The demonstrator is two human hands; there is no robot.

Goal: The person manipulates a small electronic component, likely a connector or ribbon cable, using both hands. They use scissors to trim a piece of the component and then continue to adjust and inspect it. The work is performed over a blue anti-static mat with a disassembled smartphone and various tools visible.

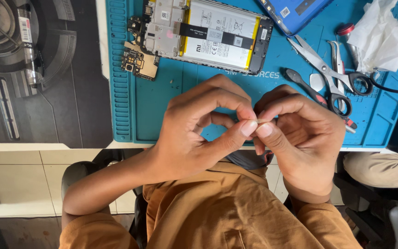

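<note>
Small pale strip [262,121]: mostly hidden betw. fingertips, only a thin sliver shows; kind cannot be told. Opened phone [208,34] w/ battery exposed is cut off at top edge; blue back cover [295,14] also cropped.

Left hand [199,129]: thumb and forefinger pinched shut on strip's left end. Right hand [300,138]: thumb and forefinger pinched on its right end, tips touching the left's. Both held above near edge of teal work mat [162,106]. Scissors [332,76] lie just beyond right hand; loose circuit board [139,62] near phone.
</note>
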